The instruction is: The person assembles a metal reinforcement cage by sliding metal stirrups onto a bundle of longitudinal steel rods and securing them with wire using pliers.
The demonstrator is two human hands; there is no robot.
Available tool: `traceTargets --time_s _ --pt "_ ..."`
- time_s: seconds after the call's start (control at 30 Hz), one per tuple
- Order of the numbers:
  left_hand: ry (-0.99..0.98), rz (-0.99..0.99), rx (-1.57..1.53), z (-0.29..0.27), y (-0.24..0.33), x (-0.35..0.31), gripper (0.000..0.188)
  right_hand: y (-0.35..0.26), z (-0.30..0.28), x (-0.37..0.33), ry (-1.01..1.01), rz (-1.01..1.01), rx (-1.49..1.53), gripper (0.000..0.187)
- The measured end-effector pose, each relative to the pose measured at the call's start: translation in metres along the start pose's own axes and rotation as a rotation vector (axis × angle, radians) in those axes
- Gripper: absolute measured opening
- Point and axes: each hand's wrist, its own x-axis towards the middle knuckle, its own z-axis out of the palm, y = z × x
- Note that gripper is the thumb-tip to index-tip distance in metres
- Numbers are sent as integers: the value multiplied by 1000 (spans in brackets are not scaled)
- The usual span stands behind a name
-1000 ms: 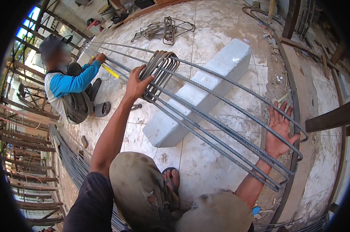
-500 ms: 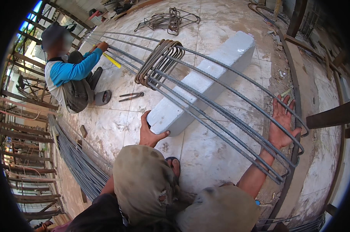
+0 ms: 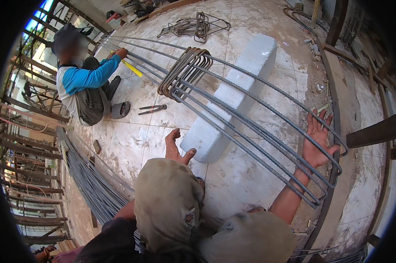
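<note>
Long ribbed steel bars [image 3: 250, 124] run from the far left to the lower right, their hooked ends near my right hand [image 3: 317, 139]. That hand is open, fingers spread, just behind the hooked ends; one bar crosses in front of the wrist. A bundle of rectangular steel stirrups [image 3: 185, 72] sits around the bars. Beneath the bars, a long pale grey block [image 3: 226, 95] lies slantwise on the floor. My left hand [image 3: 176, 149] is open beside the block's near end, thumb and fingers apart, with a small gap to it.
A crouching co-worker [image 3: 86, 83] in blue sleeves holds the bars' far end near a yellow tape measure [image 3: 132, 69]. Pincers [image 3: 152, 109] lie on the tiles. Loose stirrups [image 3: 198, 27] lie farther back. A bundle of rods [image 3: 90, 175] is at left, a wooden post [image 3: 373, 131] at right.
My left hand has come off the block's near end. The block has shifted and turned slightly relative to the bars. My right hand has barely moved.
</note>
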Motion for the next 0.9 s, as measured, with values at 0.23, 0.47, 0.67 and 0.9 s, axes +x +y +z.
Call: traceTargets --time_s 0.23,0.47,0.67,0.9 --pt "347 198 270 -52 26 188 64 -15 -28 4 -234 90 77 110" --pt "381 170 197 -37 -23 207 64 -18 -22 4 -227 86 65 109" --pt "263 -109 -274 -15 -63 168 58 -12 -17 2 -4 12 -42 108" --pt "443 -9 -156 0 -23 174 33 -17 -10 6 12 -1 -44 105"
